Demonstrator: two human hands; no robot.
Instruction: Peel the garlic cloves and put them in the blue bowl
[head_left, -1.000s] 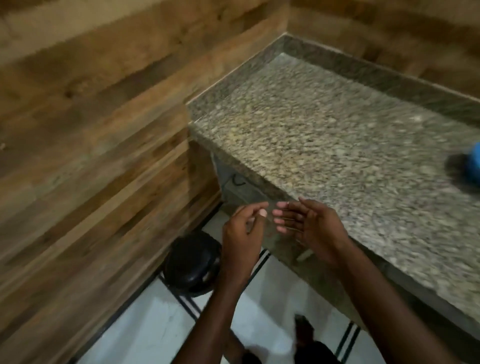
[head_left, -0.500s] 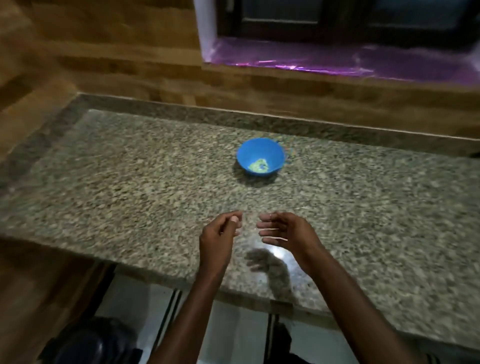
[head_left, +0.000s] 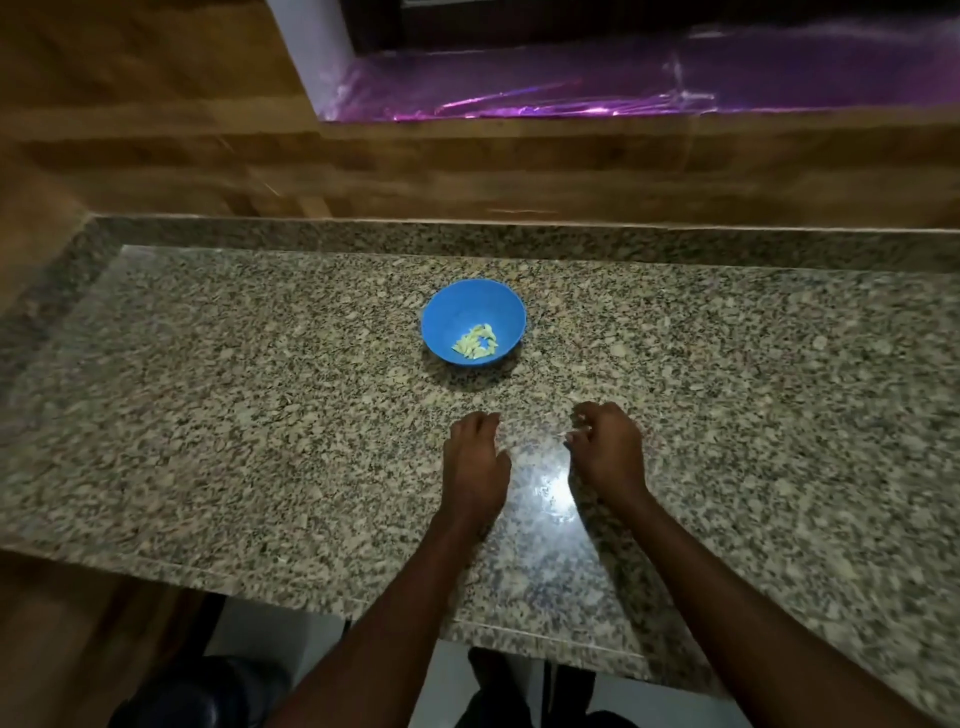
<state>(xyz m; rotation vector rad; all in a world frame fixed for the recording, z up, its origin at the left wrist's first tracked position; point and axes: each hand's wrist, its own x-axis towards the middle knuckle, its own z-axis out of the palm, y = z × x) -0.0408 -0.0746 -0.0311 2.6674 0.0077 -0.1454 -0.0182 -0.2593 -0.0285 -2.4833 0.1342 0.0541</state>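
The blue bowl (head_left: 474, 306) stands on the granite counter (head_left: 260, 415), a little beyond my hands. Several pale peeled garlic cloves (head_left: 475, 342) lie in its bottom. My left hand (head_left: 475, 462) rests palm down on the counter in front of the bowl, fingers pointing toward it and holding nothing. My right hand (head_left: 605, 447) sits beside it to the right, with the fingers loosely curled inward. I make out nothing held in them. No unpeeled garlic shows on the counter.
A wood-panelled wall rises behind the counter, with a window ledge covered in shiny purple sheet (head_left: 623, 88). The counter's front edge (head_left: 311, 592) runs under my forearms. A dark round bin (head_left: 208, 691) stands on the white floor below left.
The view swung from the counter's left end and the bin to face the bowl. Both hands moved from in front of me down onto the counter, and the left thumb and fingers came apart.
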